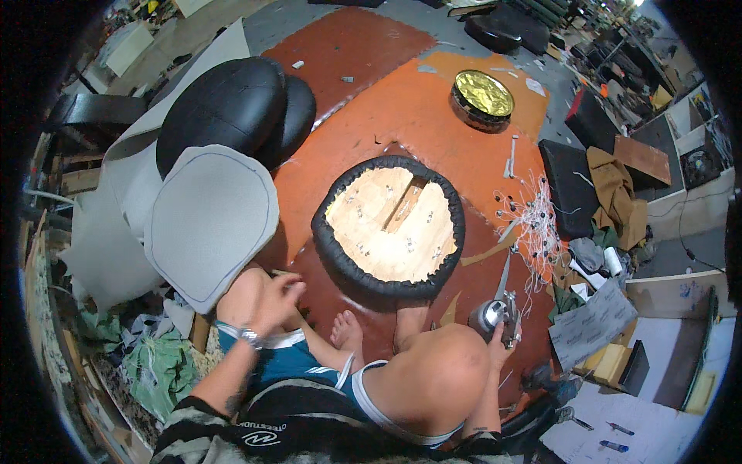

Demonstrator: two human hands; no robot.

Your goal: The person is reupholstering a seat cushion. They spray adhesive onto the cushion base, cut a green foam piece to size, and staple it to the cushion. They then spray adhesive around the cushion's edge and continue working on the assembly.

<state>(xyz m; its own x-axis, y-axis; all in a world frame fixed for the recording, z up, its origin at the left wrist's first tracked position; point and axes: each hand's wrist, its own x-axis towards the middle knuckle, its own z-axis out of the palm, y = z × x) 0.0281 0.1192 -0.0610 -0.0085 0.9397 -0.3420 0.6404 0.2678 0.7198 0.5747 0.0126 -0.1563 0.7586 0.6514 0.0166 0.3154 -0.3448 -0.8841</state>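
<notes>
My left hand (277, 305) is raised over my bent left knee, its fingers apart and slightly blurred, with nothing visible in them. Beside it a grey, rounded sheet of padded material (210, 224) with a dark line along its edge leans over my knee. Low at the right, my right hand (504, 352) is closed round a silver, round-bodied tool that looks like an air staple gun (488, 315). In front of me a round seat cushion (390, 220) lies underside up on the floor. Its gathered black cover wraps over the rim of a wooden base with a slot.
Black round cushions (224, 112) are stacked at the left. A round tin with yellow lining (483, 94) stands far right. Tangled white cords (533, 224) and a wrench (512, 157) lie right of the cushion. Fabric scraps (166, 371) are heaped at lower left.
</notes>
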